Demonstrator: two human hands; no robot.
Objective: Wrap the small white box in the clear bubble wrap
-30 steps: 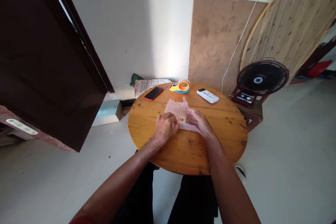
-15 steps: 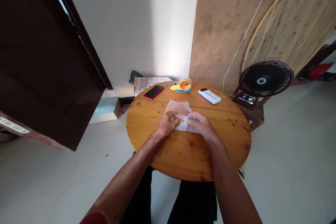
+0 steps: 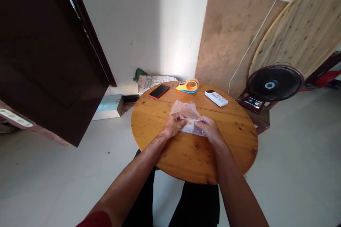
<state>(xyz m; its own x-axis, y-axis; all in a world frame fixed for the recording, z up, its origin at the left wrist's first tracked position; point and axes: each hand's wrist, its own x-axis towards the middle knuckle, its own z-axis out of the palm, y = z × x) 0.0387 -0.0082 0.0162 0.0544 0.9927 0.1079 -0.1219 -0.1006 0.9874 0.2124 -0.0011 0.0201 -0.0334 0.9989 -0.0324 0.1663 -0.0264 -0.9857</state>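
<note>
A clear sheet of bubble wrap (image 3: pixel 185 107) lies on the round wooden table (image 3: pixel 176 159), its far part spread flat and its near part bunched or folded. My left hand (image 3: pixel 174 125) pinches the wrap from the left, thumb and fingers together. From the right, my right hand (image 3: pixel 209 127) grips it the same way. Between the two hands a small pale patch shows in the wrap; what it is, I cannot make out. Both forearms reach over the table's near edge.
Along the table's far side are a phone with a red edge (image 3: pixel 159 91), an orange tape dispenser (image 3: pixel 188 86) and a white remote-like device (image 3: pixel 216 98). A black fan (image 3: pixel 274 83) stands to the right on a stool. A dark door (image 3: pixel 48 53) is at left.
Both hands stay on the bubble wrap, with fingers slightly shifted and pinched closer to its near fold. The whole view has moved a little, so everything sits slightly further right.
</note>
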